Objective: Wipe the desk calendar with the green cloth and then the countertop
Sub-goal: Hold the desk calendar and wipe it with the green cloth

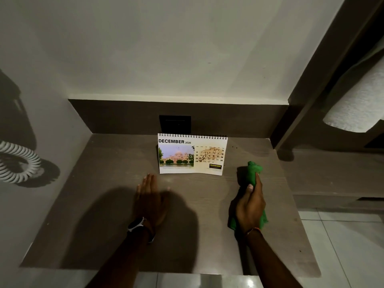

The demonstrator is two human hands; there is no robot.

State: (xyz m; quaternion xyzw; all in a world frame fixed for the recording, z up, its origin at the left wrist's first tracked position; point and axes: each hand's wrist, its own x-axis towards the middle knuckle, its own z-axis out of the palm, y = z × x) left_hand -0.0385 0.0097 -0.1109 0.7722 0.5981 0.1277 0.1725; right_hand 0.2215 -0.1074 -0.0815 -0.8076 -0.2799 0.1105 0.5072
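A spiral-bound desk calendar showing December stands upright near the back of the brown countertop. My right hand grips a bunched green cloth, which sticks out above my fingers just right of the calendar's lower corner; more of the cloth shows below my palm. My left hand hovers flat with fingers together and extended, palm down, in front of the calendar's left side, holding nothing. A watch sits on that wrist.
A dark wall socket plate sits behind the calendar. A coiled white cord hangs on the left wall. A white towel lies on a shelf at right. Tiled floor lies right of the counter edge.
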